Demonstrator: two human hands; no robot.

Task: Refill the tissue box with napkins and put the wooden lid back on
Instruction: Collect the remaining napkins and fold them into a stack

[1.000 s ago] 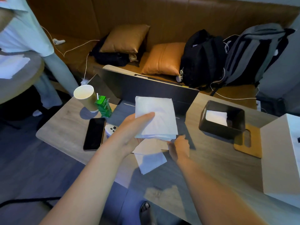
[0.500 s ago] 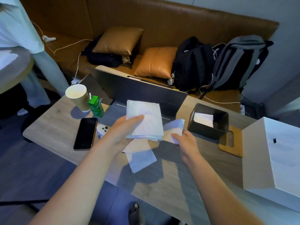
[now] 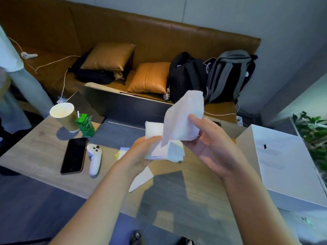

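No lettering can be read anywhere on the table (image 3: 35, 149): the green carton (image 3: 85, 125) beside the cup (image 3: 64, 116) carries print too blurred to make out (likewise the small dark mark on the white box (image 3: 283, 163)).

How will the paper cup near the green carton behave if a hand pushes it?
The paper cup is tall, stands tilted in this view and looks thin-walled, so it probably tips easily. It seems light; a push near its rim would likely topple it toward the green carton.
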